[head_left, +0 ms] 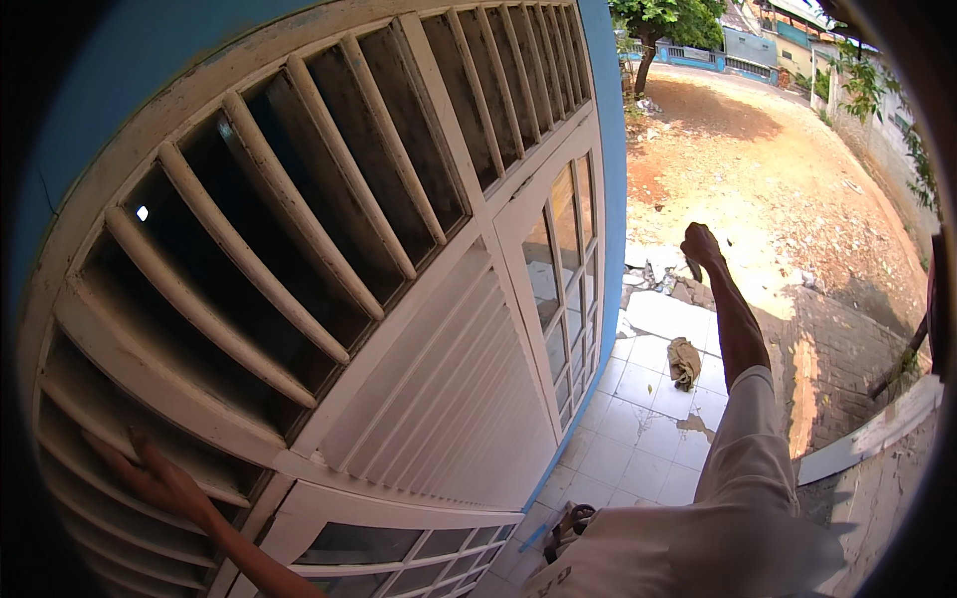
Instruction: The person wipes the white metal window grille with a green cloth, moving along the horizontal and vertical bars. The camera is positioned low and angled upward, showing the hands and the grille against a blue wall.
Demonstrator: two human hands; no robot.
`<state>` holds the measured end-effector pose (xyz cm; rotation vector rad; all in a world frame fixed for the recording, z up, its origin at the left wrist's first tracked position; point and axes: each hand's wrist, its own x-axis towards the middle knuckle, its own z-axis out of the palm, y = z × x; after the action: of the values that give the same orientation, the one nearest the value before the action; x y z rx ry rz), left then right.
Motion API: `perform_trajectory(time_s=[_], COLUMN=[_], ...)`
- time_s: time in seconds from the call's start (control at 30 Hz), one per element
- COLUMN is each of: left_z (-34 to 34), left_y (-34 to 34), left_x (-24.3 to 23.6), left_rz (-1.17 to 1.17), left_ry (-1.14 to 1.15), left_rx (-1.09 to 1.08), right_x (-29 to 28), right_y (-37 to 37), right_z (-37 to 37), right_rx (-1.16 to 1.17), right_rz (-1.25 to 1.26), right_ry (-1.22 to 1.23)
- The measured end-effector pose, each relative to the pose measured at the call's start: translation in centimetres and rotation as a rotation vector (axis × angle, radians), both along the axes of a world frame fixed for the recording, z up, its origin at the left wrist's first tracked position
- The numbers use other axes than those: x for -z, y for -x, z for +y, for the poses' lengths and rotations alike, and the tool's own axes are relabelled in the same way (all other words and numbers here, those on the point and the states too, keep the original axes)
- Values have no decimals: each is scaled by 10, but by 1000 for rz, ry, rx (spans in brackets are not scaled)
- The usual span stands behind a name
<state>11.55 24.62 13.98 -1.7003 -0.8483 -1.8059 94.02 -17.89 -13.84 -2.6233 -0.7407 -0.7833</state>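
Note:
My left hand (159,478) is at the lower left against the cream louvered slats (150,399) of a vent above white doors, with its fingers spread. My right hand (703,242) is raised out over the walkway on the right, its fingers closed round a small dark object (694,267) that I cannot make out. The painted vent frame (469,209) runs diagonally over a white ribbed panel (429,359) and white doors with glass panes (563,289), set in a blue wall (610,120).
A crumpled khaki cloth (684,363) lies on white tiles (648,429) below me, near broken rubble (653,279). A dirt yard (738,140) with a tree (648,40) stretches behind. A pale wall edge (867,434) and leafy branches (862,85) are at the right.

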Motion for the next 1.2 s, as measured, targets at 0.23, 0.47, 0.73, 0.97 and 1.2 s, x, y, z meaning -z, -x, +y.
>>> perform_trajectory(time_s=[0.23, 0.47, 0.73, 0.97, 1.2], left_z=[-17, -20, -32, -219, -260], left_y=[13, 9, -16, -272, -377], left_x=[-8, -6, -1, 274, 571], left_rz=[-28, -27, 128, 876, 604], left_ry=[55, 63, -146, 661, 1683], left_rx=[-30, 11, -494, 1096, 1424], right_x=[112, 180, 258, 151, 108], right_y=[64, 100, 176, 386, 457], right_z=[-12, -53, -89, 2, -62], right_rx=[-41, 545, 103, 104, -80], right_rz=[534, 923, 1264, 1245, 1451], right_ry=[-1556, -1503, -1902, -1167, -1147])
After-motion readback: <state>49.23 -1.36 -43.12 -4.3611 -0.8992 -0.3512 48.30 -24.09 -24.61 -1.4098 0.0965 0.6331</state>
